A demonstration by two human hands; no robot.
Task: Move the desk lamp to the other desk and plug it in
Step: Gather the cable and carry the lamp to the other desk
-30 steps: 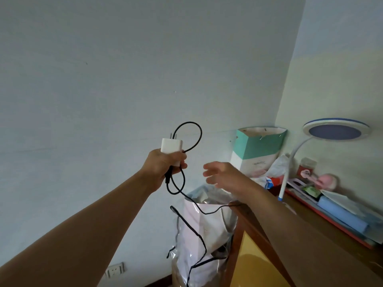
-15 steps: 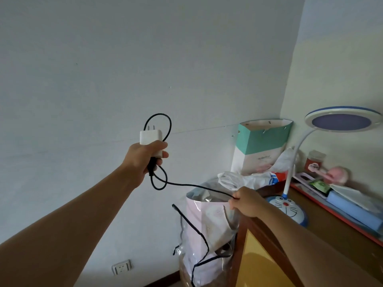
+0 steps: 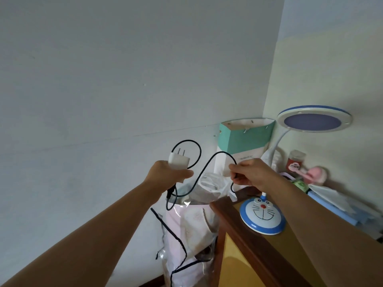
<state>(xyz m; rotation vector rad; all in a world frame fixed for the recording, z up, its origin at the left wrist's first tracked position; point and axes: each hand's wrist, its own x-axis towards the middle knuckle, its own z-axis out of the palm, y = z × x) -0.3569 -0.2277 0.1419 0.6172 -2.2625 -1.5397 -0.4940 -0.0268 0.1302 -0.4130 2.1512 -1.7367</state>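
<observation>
The desk lamp stands on the wooden desk (image 3: 248, 243) at the right: a round blue-and-white cartoon-cat base (image 3: 262, 216), a white bent neck and a round blue-rimmed head (image 3: 313, 121). My left hand (image 3: 169, 174) grips the white plug adapter (image 3: 178, 161), prongs up, in front of the wall. The black cable (image 3: 204, 169) loops from the adapter across to my right hand (image 3: 251, 172), which pinches it just above the desk's left corner. Below that hand the cable drops toward the desk, and its end at the lamp is hidden.
A teal-and-white paper bag (image 3: 244, 139) leans in the wall corner. A clear plastic bag with dark trim (image 3: 186, 230) stands on the floor against the desk's left side. A red jar (image 3: 295, 161), a pink item (image 3: 310, 172) and blue folders (image 3: 339, 206) lie along the back right.
My right hand rose from the desk corner while holding the cable, lifting it into an arch. My left hand with the adapter shifted right, closer to the right hand.
</observation>
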